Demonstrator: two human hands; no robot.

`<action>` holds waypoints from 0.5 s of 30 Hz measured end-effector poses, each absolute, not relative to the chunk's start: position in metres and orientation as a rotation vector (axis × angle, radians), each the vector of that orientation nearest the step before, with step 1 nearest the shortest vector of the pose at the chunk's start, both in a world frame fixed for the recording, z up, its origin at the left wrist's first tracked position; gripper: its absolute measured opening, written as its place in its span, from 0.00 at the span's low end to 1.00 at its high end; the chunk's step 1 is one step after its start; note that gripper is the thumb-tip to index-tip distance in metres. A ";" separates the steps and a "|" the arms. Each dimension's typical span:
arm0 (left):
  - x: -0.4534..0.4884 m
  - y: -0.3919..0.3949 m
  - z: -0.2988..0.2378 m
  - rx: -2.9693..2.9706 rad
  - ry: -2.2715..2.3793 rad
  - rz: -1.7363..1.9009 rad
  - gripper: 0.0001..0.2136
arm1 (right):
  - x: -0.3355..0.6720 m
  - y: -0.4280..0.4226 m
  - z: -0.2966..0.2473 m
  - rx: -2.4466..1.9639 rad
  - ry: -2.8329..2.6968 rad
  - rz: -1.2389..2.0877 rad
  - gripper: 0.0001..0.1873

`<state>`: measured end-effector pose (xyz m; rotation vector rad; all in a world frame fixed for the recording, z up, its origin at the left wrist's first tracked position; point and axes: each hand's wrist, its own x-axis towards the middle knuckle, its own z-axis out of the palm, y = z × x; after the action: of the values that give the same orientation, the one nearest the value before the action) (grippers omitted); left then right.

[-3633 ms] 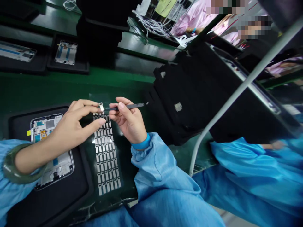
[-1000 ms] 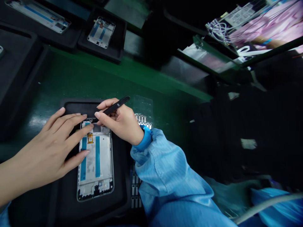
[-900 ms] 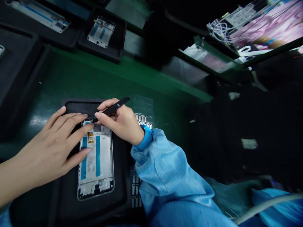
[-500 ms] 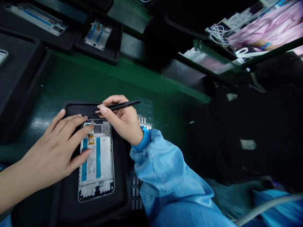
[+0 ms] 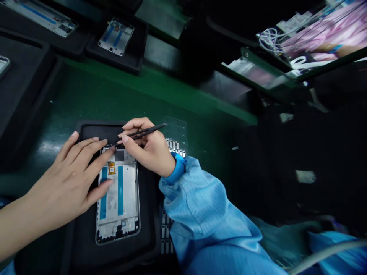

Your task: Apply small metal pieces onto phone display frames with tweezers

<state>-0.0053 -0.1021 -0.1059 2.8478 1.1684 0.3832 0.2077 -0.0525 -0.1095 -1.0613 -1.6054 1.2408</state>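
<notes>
A phone frame [image 5: 119, 198] with two blue strips lies in a black tray [image 5: 83, 233] on the green bench. My left hand [image 5: 71, 175] rests flat, fingers spread, on the frame's upper left edge, index fingertip at its top. My right hand [image 5: 146, 147] pinches black tweezers [image 5: 143, 131] just above the frame's top end, tips pointing left. A sheet of small silver stickers [image 5: 172, 147] lies beside the tray, mostly hidden under my right wrist and blue sleeve.
More black trays with phone frames [image 5: 116, 32] stand at the back along the green bench [image 5: 86, 95]. A dark stack [image 5: 301, 160] fills the right side. White cables [image 5: 272, 36] and a person in pink sit at the far upper right.
Since 3.6 s ago my hands moved from the sticker sheet to the phone frame. Over the last second the tweezers lifted slightly off the frame's top and levelled; my left hand stayed on the frame.
</notes>
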 end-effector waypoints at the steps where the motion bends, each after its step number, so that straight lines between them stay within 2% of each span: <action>1: -0.005 -0.102 -0.106 2.850 1.169 0.384 0.27 | 0.207 -0.052 -0.110 -1.062 -1.627 1.223 0.11; 10: -0.005 -0.102 -0.107 2.851 1.168 0.408 0.26 | 0.205 -0.053 -0.109 -1.032 -1.737 1.073 0.07; 15: -0.005 -0.102 -0.108 2.846 1.176 0.419 0.26 | 0.203 -0.055 -0.107 -0.938 -2.001 0.705 0.05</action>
<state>-0.0049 -0.1022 -0.1076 2.8461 1.1757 0.4188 0.2028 -0.0546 -0.1068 -0.9383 -2.0008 0.7048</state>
